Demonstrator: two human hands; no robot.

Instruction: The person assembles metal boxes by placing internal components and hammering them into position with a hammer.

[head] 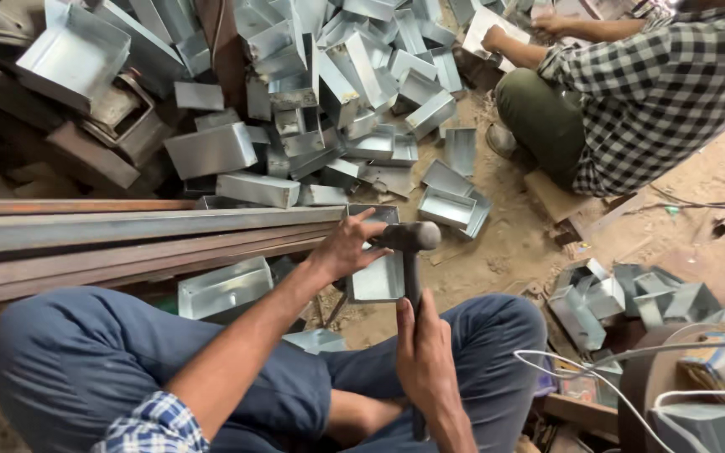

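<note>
My right hand [424, 356] grips the dark handle of a hammer [409, 239], whose head sits at the upper edge of a small sheet-metal tray [377, 278]. My left hand [347, 246] holds that tray by its left side, fingers spread over the rim. The tray rests at the end of long rusty steel bars [127, 243] that run in from the left. My knees in blue trousers frame the spot.
A big heap of folded metal trays [329, 92] fills the top. Another person in a checked shirt [656, 92] sits at top right handling a sheet. More bent pieces [623, 298] lie at right, with white cables [597, 377] and a finished tray [224, 288] by my left knee.
</note>
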